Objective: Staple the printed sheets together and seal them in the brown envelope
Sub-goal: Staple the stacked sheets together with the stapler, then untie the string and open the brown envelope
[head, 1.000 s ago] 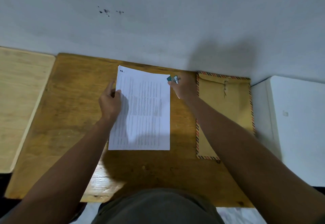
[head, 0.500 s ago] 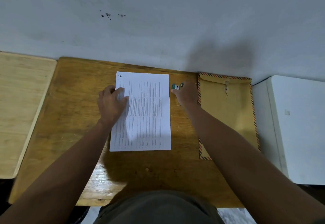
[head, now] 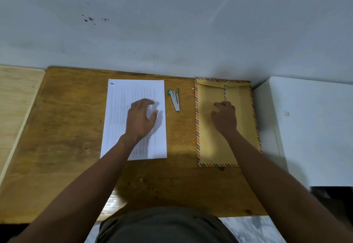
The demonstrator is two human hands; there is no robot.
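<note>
Since a moment ago the right hand is no longer holding the small silver stapler with teal ends; the stapler is now lying free on the desk between the papers and the envelope, and the right hand is now sitting over the envelope instead. Its grip is loosely curled, the fingertips reaching toward the thin string tie of the flap, but whether they are actually pinching the string cannot be told. The left hand is now lying over the middle of the white printed sheets, its grip relaxed and spread, holding nothing. The sheets are lying flat on the brown wooden desk with a dark mark, seemingly a staple, at the top left corner. The long brown paper envelope with striped red and dark edging is lying flat at the right, well apart from the sheets, its flap end toward the wall. The step in hand is probably opening the envelope: it is going best by unwinding the string gently rather than tugging, lifting the flap fully, and keeping the left palm steadying the sheets so that they are staying square for sliding in. A white box is standing just right of the envelope.
</note>
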